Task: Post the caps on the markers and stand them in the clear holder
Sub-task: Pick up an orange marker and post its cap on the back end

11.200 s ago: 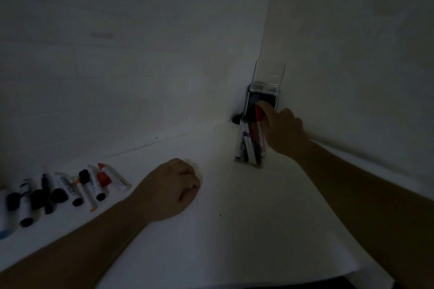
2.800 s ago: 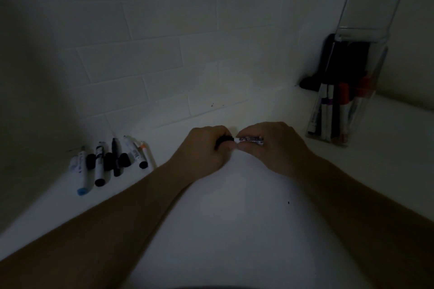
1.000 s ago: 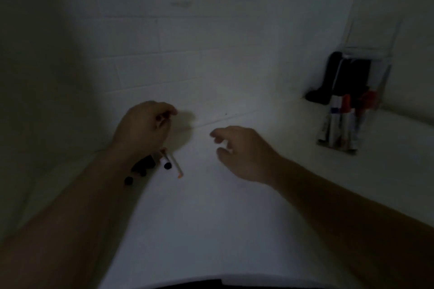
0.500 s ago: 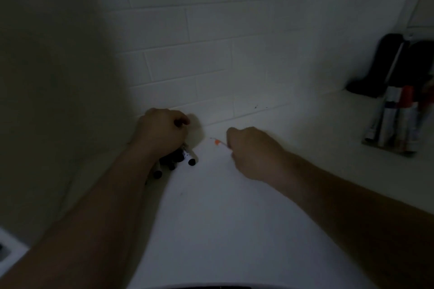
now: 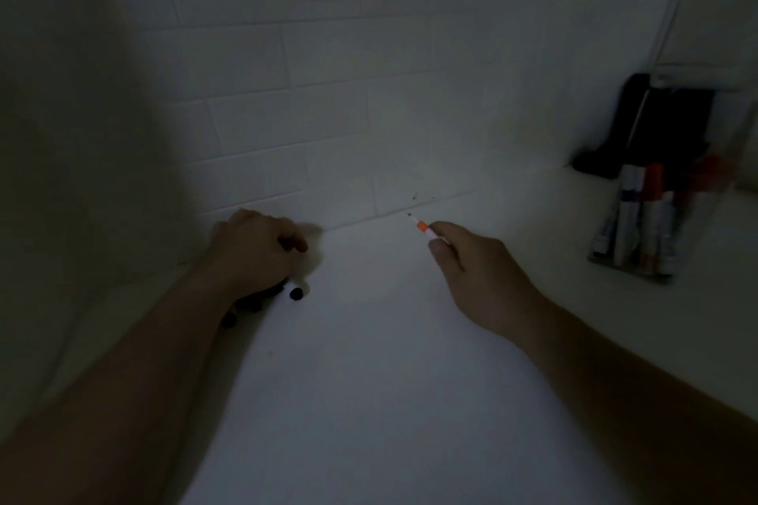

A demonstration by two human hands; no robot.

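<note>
Nearest the camera, two bare forearms reach in from the bottom corners over the white desk [image 5: 369, 381], which fills the lower frame in dim light. At about 9 o'clock the left hand [image 5: 254, 254] lies knuckles-up with its fingers curled over a small cluster of loose markers [image 5: 262, 299] on the desk; only a few dark capped ends and one white barrel end with a black cap [image 5: 295, 292] peek out below the wrist, so their number cannot be counted, and it is too dark to tell whether the curled fingers grip anything. Just right of centre, the right hand [image 5: 471, 271] pinches one uncapped marker [image 5: 424, 229] between thumb and forefinger, the other fingers folded under; the white barrel with its orange band and fine tip points toward 11 o'clock, lifted off the desk and apart from the left hand. Farther back at 3 o'clock, the clear holder [image 5: 697, 217] stands on the desk beside the right wall, holding at least four capped markers upright, among them purple-banded and red ones; blur hides the exact count. A dark object [image 5: 607, 143] sits behind it in the corner. A white tiled wall [image 5: 328, 94] closes the back.
</note>
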